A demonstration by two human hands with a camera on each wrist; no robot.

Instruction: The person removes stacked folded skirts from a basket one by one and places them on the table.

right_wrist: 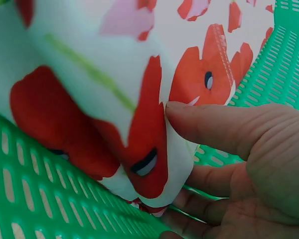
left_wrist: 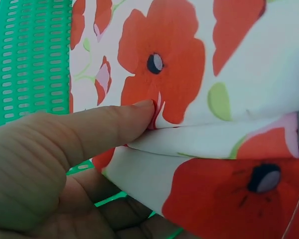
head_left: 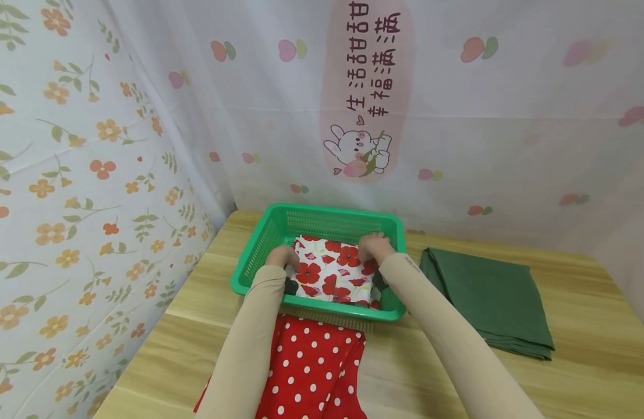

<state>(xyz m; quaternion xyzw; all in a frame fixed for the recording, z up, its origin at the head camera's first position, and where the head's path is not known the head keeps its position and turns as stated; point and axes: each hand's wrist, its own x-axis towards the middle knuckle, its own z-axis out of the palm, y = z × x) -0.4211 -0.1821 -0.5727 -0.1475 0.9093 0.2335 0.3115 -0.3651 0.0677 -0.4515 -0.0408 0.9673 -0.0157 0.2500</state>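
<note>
A folded white cloth with red flowers [head_left: 329, 270] lies inside a green plastic basket [head_left: 322, 306]. My left hand [head_left: 283, 256] holds the cloth's left side. In the left wrist view the thumb [left_wrist: 124, 119] presses on its top layer while the fingers [left_wrist: 124, 211] reach under the folds. At the opposite side my right hand [head_left: 373, 247] pinches the cloth. Its thumb [right_wrist: 204, 122] lies on the fabric in the right wrist view, with the other fingers curled under the edge and partly hidden.
A red cloth with white dots [head_left: 314, 364] lies in front of the basket, partly behind the left sleeve. To the right is a folded dark green cloth [head_left: 489, 297]. All rest on a wooden table [head_left: 180, 343], with patterned curtains [head_left: 458, 145] behind and at left.
</note>
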